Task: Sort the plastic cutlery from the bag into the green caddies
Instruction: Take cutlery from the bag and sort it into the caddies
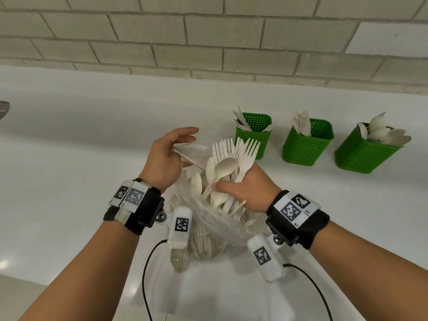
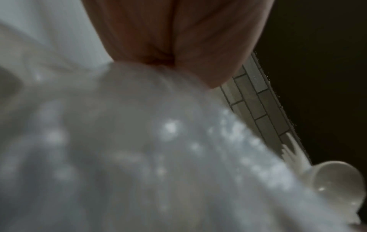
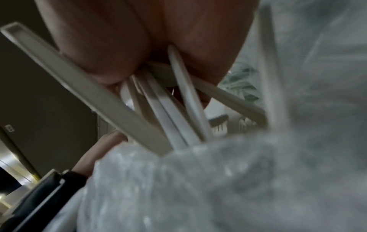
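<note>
A clear plastic bag (image 1: 208, 218) of cream cutlery sits on the white counter between my hands. My right hand (image 1: 240, 188) grips a bunch of forks and spoons (image 1: 231, 158) by their handles, heads sticking up out of the bag's mouth. The right wrist view shows those handles (image 3: 170, 113) fanning out from my closed palm above the bag (image 3: 238, 180). My left hand (image 1: 171, 156) pinches the bag's upper edge (image 1: 192, 149), with the other fingers extended. Three green caddies stand behind to the right: one with knives (image 1: 253, 133), one with forks (image 1: 305, 142), one with spoons (image 1: 366, 151).
A tiled wall (image 1: 208, 35) runs along the back of the counter (image 1: 81, 140). A grey object (image 1: 3, 110) pokes in at the left edge. Black cables (image 1: 148, 262) trail from my wrist cameras toward the near counter edge.
</note>
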A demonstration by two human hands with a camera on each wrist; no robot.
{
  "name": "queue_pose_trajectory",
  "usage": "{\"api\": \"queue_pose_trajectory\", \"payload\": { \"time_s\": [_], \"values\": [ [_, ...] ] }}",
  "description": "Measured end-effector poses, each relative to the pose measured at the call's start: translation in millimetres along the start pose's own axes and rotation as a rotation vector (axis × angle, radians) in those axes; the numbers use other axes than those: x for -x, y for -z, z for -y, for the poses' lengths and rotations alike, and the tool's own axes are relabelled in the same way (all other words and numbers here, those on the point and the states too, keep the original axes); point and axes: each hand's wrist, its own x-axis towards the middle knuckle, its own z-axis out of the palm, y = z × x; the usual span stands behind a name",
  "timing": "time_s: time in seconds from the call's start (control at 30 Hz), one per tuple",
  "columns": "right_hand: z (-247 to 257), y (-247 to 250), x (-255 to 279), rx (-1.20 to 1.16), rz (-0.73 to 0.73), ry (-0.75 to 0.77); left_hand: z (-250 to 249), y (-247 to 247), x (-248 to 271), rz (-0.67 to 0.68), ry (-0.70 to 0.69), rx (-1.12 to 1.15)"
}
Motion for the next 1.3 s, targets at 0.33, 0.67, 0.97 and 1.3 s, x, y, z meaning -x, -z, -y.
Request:
{"api": "queue_pose_trajectory", "payload": {
  "time_s": [0.33,0.67,0.97,1.3],
  "values": [
    [1,-4,-15,0.228,-0.013,-0.091,-7,13,1,0.159,-0.08,-0.304],
    [-5,-22,-13,0.041,-0.183,0.038,-29,3,33,0.329,-0.091,-0.248],
    [9,-1,-33,-0.224,-0.455,-0.01,-19,-29,54,0.36,0.094,-0.405],
    [27,8,-39,-0.63,-0.555,-0.082,-18,-15,46,0.303,0.001,-0.648]
  ]
}}
